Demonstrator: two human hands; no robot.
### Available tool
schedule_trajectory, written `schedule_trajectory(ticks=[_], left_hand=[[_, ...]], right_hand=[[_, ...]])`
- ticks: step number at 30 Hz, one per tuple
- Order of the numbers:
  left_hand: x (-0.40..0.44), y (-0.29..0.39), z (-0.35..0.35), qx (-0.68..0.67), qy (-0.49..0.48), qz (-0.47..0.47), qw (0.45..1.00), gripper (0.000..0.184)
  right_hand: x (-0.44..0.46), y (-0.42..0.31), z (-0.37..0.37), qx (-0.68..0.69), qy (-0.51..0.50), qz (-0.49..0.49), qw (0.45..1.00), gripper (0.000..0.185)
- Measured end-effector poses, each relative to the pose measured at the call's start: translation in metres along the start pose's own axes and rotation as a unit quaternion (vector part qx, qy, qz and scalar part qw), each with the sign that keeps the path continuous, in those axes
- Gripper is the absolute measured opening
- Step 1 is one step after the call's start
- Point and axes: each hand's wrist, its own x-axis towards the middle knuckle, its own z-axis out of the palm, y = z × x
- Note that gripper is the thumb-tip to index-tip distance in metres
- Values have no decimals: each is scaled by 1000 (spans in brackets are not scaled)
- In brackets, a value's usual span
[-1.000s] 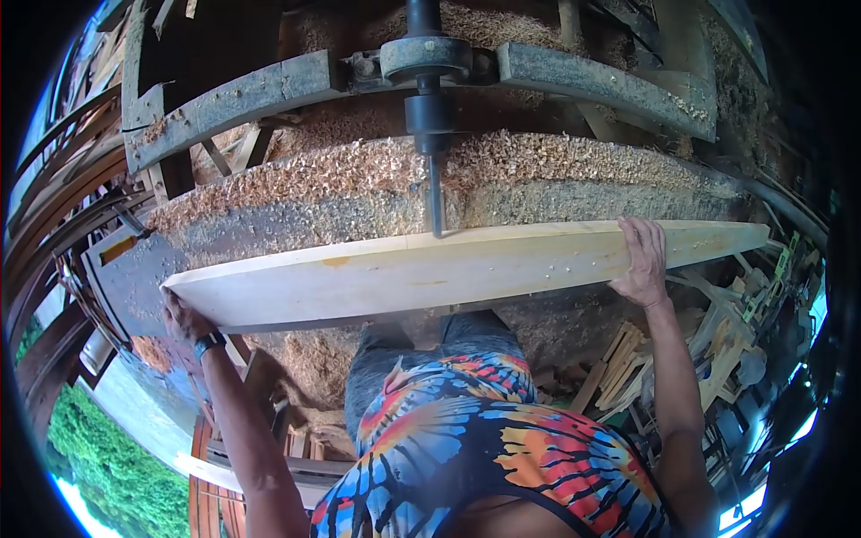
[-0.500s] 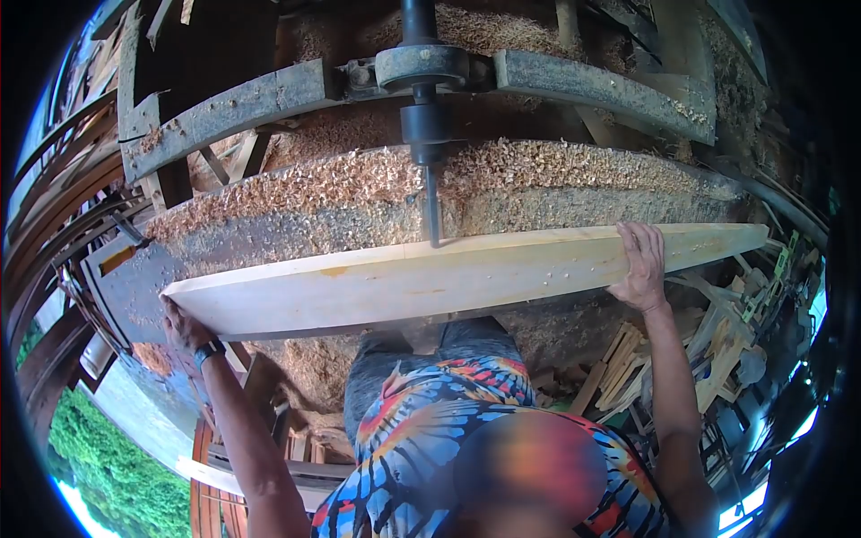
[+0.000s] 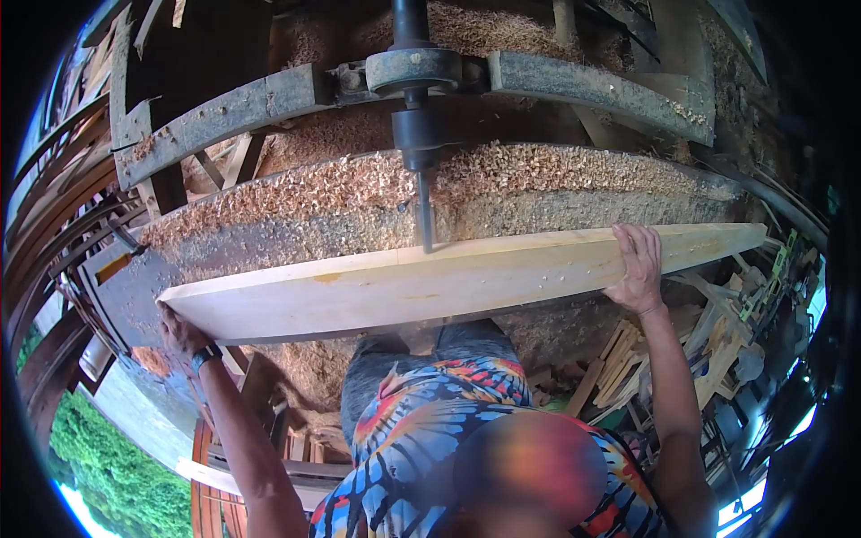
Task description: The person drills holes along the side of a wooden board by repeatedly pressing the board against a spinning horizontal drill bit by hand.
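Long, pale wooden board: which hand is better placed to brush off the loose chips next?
Probably the right hand: it grips the board nearer the small pale chips on its broad face, while the left hand holds the opposite end.

Curled wood shavings [image 3: 314,193] lie heaped along the far side of the dusty worktable [image 3: 215,251]. Slatted scrap wood [image 3: 619,372] is jumbled on the right, and long dark boards [image 3: 76,197] are stacked on the left. Beyond the lower-left edge, green foliage [image 3: 121,457] shows in daylight, with bright light also entering at the lower right.
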Motion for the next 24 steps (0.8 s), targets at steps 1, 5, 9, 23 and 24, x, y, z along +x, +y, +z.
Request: schedule_trajectory(ticks=[1,5,9,23,24], left_hand=[[0,1,0,5,0,-4,1000,38],[-2,8,0,24,-23,-39,999,39],[-8,22,2,82,-42,-57,994,43],[-9,19,10,122,-21,-23,992,44],[-4,11,9,71,-21,-45,996,43]], right_hand=[[0,0,0,-2,1,0,1000,91],[-1,1,2,-4,10,-10,1000,90],[-1,2,3,0,4,-5,1000,91],[-1,-2,1,-4,-18,24,1000,98],[0,-1,2,-2,-15,23,1000,99]])
